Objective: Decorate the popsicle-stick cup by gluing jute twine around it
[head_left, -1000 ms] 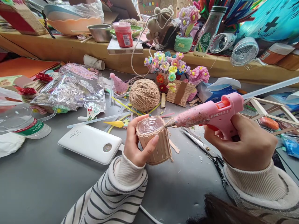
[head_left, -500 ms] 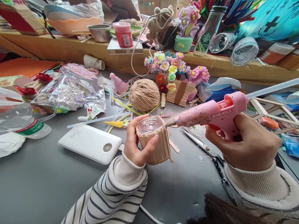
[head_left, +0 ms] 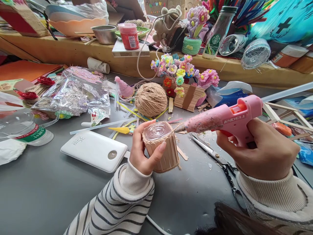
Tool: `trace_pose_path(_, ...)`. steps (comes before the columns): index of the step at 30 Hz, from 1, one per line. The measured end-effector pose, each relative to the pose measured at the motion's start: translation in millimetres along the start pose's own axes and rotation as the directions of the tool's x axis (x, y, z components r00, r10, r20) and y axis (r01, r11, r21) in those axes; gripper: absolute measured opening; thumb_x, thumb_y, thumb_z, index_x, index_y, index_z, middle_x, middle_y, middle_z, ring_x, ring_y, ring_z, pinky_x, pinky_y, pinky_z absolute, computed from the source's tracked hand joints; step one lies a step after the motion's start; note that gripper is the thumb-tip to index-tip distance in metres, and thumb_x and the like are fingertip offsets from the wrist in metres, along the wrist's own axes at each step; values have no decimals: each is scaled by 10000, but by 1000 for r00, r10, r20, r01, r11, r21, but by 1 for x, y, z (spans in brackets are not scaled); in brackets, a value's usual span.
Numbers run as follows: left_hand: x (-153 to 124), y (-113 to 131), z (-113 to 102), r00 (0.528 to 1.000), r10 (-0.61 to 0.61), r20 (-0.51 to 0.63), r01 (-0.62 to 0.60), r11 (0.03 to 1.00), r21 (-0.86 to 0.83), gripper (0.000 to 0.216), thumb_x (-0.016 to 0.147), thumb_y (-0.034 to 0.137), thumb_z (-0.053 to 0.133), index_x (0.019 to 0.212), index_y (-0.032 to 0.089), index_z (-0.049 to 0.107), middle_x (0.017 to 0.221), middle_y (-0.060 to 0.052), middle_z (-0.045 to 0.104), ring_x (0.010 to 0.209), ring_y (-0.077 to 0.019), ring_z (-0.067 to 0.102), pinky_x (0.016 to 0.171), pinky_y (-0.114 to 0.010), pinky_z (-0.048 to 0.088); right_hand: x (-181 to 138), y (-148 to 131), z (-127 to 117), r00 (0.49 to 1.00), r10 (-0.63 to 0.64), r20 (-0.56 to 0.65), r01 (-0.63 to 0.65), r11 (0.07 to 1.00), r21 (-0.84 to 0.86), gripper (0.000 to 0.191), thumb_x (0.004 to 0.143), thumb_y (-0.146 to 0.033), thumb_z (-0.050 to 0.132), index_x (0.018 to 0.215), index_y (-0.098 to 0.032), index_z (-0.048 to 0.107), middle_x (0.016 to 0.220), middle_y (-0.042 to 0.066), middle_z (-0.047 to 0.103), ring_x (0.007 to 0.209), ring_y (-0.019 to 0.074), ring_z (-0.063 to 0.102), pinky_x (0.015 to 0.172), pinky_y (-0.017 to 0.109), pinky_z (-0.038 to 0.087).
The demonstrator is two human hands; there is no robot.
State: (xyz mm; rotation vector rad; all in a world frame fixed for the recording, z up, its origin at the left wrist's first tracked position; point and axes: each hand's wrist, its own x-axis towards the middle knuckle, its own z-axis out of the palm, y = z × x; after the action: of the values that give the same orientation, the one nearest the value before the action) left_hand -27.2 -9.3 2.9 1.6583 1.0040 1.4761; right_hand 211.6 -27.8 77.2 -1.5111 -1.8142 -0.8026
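My left hand is closed around a small plastic cup whose side is covered in upright wooden craft sticks. The cup's clear ringed base faces up, and twine runs along both of its edges. In my right hand is a pink hot glue gun, gripped by its handle, with a long glue stick jutting from the back. Its nozzle points left at the twine on the cup's upper right edge; whether it touches is hard to tell. A ball of twine lies behind the cup.
Black-handled scissors lie open below the glue gun. A white power bank rests left of my left hand. Farther back are fuzzy flowers in a stick holder, and a plastic bottle lies at far left.
My right hand and the glue gun have shifted slightly to the right. My left hand and the cup have stayed almost in place.
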Motion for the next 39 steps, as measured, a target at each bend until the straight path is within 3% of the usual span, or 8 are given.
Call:
trace_pose_path(4, 0, -1, -1, 1000, -1, 0, 1, 1000, -5, 576, 765, 277, 691, 1283, 211, 450, 1234, -113, 605, 1042, -242, 652, 885, -346, 539, 1, 3, 0, 997, -71, -20, 72, 997, 12, 271, 771, -307, 581, 633, -240, 358, 483, -30, 410, 430, 138, 468, 439, 273, 257)
trace_pose_path(12, 0, 1, 0, 999, -35, -8, 35, 999, -40, 589, 739, 277, 715, 1267, 208, 462, 1200, -107, 632, 1022, -248, 660, 871, -350, 541, -1, 1, -2, 1000, -20, 1, 20, 1000, 14, 226, 776, -327, 588, 656, -237, 419, 522, -13, 481, 462, 153, 509, 429, 277, 240)
trace_pose_path(18, 0, 2, 0, 999, -34, -10, 34, 999, -34, 604, 719, 269, 729, 1261, 205, 472, 1245, -112, 605, 1090, -264, 631, 943, -378, 511, -1, -3, -8, 1000, 3, 13, -3, 1000, 13, 204, 831, -308, 560, 674, -231, 454, 536, 2, 499, 464, 159, 515, 460, 284, 279)
trace_pose_path(24, -2, 1, 0, 1000, -9, -2, 9, 1000, -6, 610, 737, 255, 711, 1288, 209, 455, 1270, -120, 584, 1118, -263, 617, 957, -373, 504, -2, -2, -9, 999, -44, 4, 44, 999, 11, 107, 840, -285, 575, 777, -225, 513, 576, 4, 549, 496, 163, 550, 465, 279, 281)
trace_pose_path(28, -2, 1, 1, 1000, 0, 8, 0, 1000, 0, 617, 751, 250, 700, 1306, 216, 432, 1285, -122, 571, 1135, -255, 608, 968, -370, 499, 0, 1, -7, 999, -51, -9, 51, 999, 13, 213, 823, -286, 572, 669, -235, 433, 506, -14, 472, 489, 155, 536, 438, 274, 267)
trace_pose_path(32, -1, 1, 1, 1000, -15, -11, 15, 1000, -11, 614, 732, 265, 713, 1285, 207, 451, 1294, -125, 567, 1151, -272, 598, 987, -396, 489, 8, 3, -7, 990, -120, -69, 120, 993, -3, 378, 769, -285, 610, 596, -245, 276, 439, -56, 349, 386, 100, 370, 376, 251, 248)
trace_pose_path(35, 0, 2, 1, 999, -40, -16, 39, 998, -41, 630, 705, 266, 737, 1270, 205, 466, 1273, -119, 586, 1123, -276, 615, 968, -395, 502, 13, 2, -8, 986, -142, -86, 141, 990, -23, 390, 763, -257, 592, 589, -244, 243, 421, -74, 302, 363, 84, 282, 352, 235, 243)
trace_pose_path(39, -1, 3, 2, 998, -56, -26, 55, 997, -54, 637, 695, 274, 746, 1265, 204, 470, 1262, -121, 594, 1108, -280, 623, 957, -399, 509, 11, 2, -7, 970, -187, -158, 186, 982, -20, 249, 722, -223, 653, 635, -233, 420, 466, -63, 419, 405, 87, 371, 381, 244, 254)
